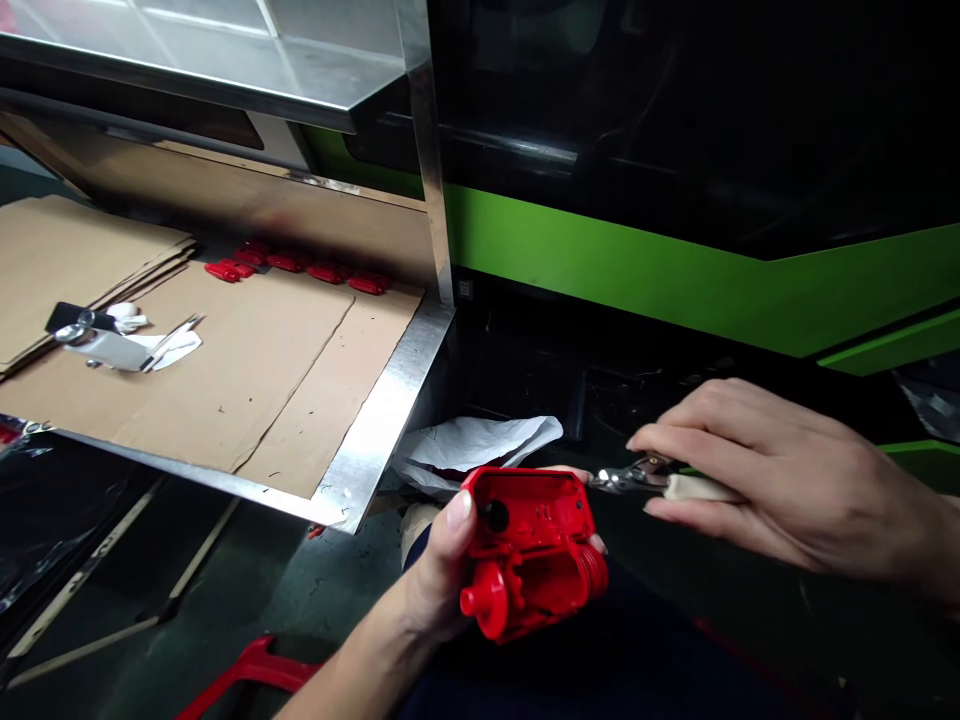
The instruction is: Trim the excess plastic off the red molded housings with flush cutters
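In my left hand [442, 565] is a red hollow plastic housing [536, 545], its open side facing up. It has a boxy recess with a dark round hole, and a rounded lower part with a nozzle-like stub and a ribbed end. My thumb presses on its left rim, while fingertips show behind its right side. My right hand [780, 480] is closed around the pale-handled nippers [660, 480]. Their metal tip points left, close to the housing's upper right corner; I cannot tell whether it touches.
Several red plastic parts [307, 268] lie along the back of the cardboard-covered bench [247, 380]. A white dispenser-like object [112, 348] and stacked cardboard [82, 260] are at left. The bench's metal edge [382, 400] is near my left hand. White sheeting [480, 440] lies behind the housing.
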Demonstrator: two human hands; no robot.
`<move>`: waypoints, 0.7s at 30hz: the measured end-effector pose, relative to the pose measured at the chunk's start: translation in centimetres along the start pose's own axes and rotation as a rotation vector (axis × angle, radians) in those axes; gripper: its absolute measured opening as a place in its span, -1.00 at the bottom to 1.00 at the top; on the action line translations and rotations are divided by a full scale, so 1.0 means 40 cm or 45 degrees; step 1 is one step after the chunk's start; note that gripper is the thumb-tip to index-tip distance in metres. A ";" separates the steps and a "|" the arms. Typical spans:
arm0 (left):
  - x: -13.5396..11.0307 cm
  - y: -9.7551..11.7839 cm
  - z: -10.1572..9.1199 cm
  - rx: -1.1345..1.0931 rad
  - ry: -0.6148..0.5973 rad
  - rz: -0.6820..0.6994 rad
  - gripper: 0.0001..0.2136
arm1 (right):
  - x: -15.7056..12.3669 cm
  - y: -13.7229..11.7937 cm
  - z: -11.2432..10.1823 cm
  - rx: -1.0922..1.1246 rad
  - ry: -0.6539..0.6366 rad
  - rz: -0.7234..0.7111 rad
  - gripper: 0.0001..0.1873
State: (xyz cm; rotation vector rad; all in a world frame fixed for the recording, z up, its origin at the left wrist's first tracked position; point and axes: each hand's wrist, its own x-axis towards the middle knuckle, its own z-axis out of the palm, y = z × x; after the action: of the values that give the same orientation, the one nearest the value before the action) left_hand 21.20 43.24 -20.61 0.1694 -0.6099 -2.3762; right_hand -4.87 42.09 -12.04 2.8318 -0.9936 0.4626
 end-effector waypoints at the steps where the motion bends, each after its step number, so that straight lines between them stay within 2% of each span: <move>1: -0.001 0.002 0.002 0.025 0.026 -0.036 -0.49 | -0.003 0.004 -0.007 -0.046 -0.011 -0.013 -0.65; 5: -0.002 -0.007 0.001 0.149 0.059 -0.061 -0.33 | 0.006 0.002 -0.035 -0.251 -0.077 -0.078 -0.60; 12: 0.005 -0.021 0.000 0.290 0.123 -0.076 -0.18 | 0.017 -0.020 -0.040 -0.327 -0.106 -0.140 -0.66; 21: 0.014 -0.017 0.008 0.347 0.133 -0.049 -0.25 | 0.011 -0.022 -0.039 -0.399 -0.172 -0.127 -0.69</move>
State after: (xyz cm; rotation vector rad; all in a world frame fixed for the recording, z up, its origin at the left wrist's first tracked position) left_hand 20.27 43.45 -20.62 0.4253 -0.8852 -2.2952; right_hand -4.40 42.81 -10.42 2.6383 -0.8541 0.0945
